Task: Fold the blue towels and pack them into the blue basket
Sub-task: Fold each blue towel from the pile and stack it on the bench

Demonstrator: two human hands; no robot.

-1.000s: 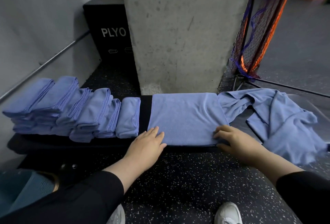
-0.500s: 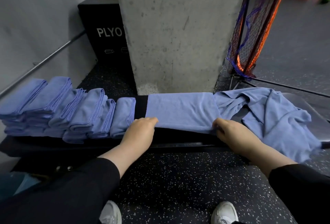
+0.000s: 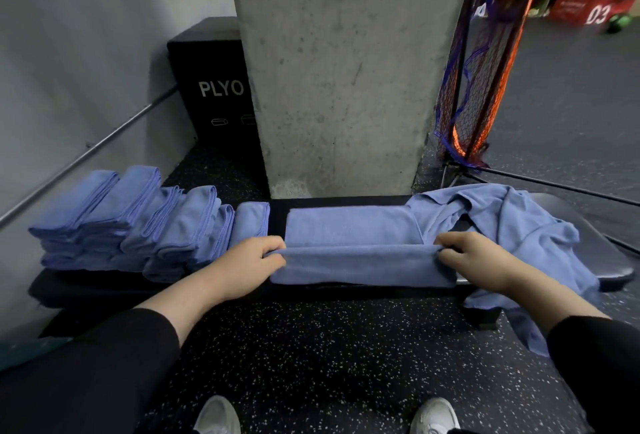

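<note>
We cannot find a blue basket anywhere in view, so we cannot say what it holds. The fingertips of both hands are tucked under cloth and hidden, and our forearms and shoes are cut off by the lower edge. The black bench is mostly covered; only strips of its top and its front edge show.

The towel being folded lies on the bench in front of the concrete pillar, its long axis running left to right. Its near edge is raised and turned over toward the far side. Our left hand pinches the left end of that raised edge, fingers curled round the cloth; our right hand grips the right end the same way.

To the left, a row of folded towels leans in overlapping stacks along the bench. To the right, a heap of loose towels lies crumpled, one corner hanging off the front edge toward the speckled floor
</note>
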